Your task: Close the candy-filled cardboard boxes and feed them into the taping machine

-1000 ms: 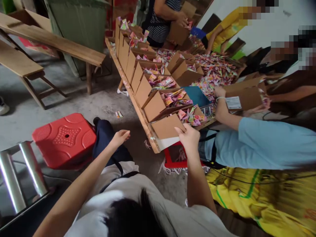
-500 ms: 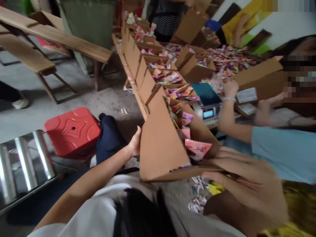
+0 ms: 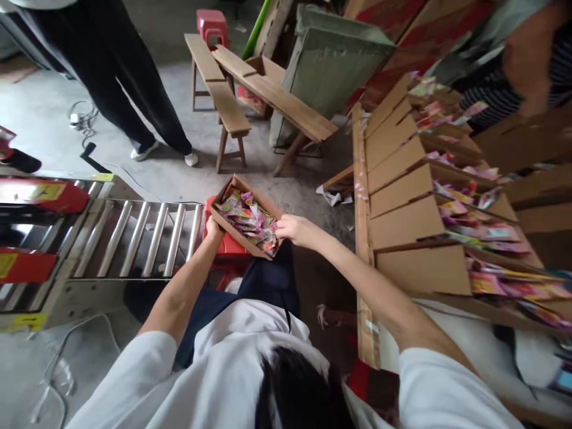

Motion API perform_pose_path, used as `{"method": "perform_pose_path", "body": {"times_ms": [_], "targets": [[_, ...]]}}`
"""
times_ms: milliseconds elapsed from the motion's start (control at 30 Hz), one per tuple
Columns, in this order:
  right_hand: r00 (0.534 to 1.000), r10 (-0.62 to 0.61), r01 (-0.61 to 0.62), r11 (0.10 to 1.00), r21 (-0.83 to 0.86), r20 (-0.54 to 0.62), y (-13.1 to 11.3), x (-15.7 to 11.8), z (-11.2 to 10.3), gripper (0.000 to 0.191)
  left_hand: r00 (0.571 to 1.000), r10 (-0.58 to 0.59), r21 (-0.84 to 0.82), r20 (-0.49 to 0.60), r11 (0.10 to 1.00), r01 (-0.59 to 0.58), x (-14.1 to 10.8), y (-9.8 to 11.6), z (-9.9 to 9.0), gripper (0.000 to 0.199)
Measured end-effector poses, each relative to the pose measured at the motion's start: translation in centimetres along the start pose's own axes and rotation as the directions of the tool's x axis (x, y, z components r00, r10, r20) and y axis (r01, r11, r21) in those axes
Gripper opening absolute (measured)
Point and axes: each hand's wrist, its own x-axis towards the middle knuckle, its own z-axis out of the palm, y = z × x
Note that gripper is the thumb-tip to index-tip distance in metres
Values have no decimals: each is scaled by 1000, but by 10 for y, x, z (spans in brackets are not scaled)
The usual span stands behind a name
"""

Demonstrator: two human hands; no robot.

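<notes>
A small open cardboard box (image 3: 239, 236), filled with small colourful packets (image 3: 250, 215), is held in front of me above a red plastic stool (image 3: 230, 247). My left hand (image 3: 214, 229) grips the box's near left side, its fingers partly hidden beneath. At the right end, my right hand (image 3: 295, 230) has its fingers closed at the rim, close to the packets; whether they also pinch a packet I cannot make out.
To the left runs a metal roller conveyor (image 3: 145, 238) with red machine parts. On the right, a wooden-edged table (image 3: 363, 238) carries a row of packet-filled cardboard boxes (image 3: 406, 223). Wooden benches (image 3: 227, 110) and a person's dark-trousered legs (image 3: 129, 83) are beyond.
The box has moved from beside the table, left across my body to above the red stool, both hands on it. My view has turned left, bringing the conveyor further into sight.
</notes>
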Motion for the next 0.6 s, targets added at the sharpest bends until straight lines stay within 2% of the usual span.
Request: {"method": "perform_pose_path", "body": {"times_ms": [67, 100, 167, 200, 267, 300, 367, 433, 500, 533, 600], "targets": [[999, -28, 29, 1000, -6, 26, 20, 12, 11, 36, 993, 118, 102, 0, 988, -117, 8, 16, -10, 22], [999, -28, 28, 1000, -1, 17, 25, 12, 15, 38, 981, 189, 165, 43, 967, -194, 11, 28, -13, 24], [997, 32, -29, 999, 33, -75, 23, 4, 21, 36, 928, 282, 293, 245, 890, -348, 15, 57, -16, 31], [985, 90, -80, 994, 73, -148, 18, -2, 24, 35, 890, 261, 344, 373, 853, -394, 17, 74, -15, 34], [942, 212, -167, 969, 183, -259, 4, -10, 32, 44, 816, 79, 434, 573, 815, -384, 23, 103, -7, 31], [930, 250, -190, 955, 228, -271, -3, -9, 38, 51, 780, -53, 497, 623, 797, -343, 27, 113, -1, 25], [949, 244, -187, 945, 267, -200, -12, 4, 50, 61, 712, -312, 640, 629, 728, -246, 36, 124, 14, 19], [979, 186, -159, 955, 252, -88, -12, 28, 61, 60, 631, -502, 759, 591, 610, -226, 44, 122, 31, 22], [986, 168, -157, 960, 231, -26, -6, 53, 69, 54, 569, -595, 816, 567, 498, -292, 49, 114, 46, 25], [984, 177, -169, 960, 224, -16, -2, 63, 72, 51, 556, -617, 829, 557, 458, -322, 50, 110, 51, 25], [975, 220, -212, 953, 216, -18, 3, 74, 78, 47, 562, -635, 848, 530, 414, -332, 51, 108, 56, 19]]}}
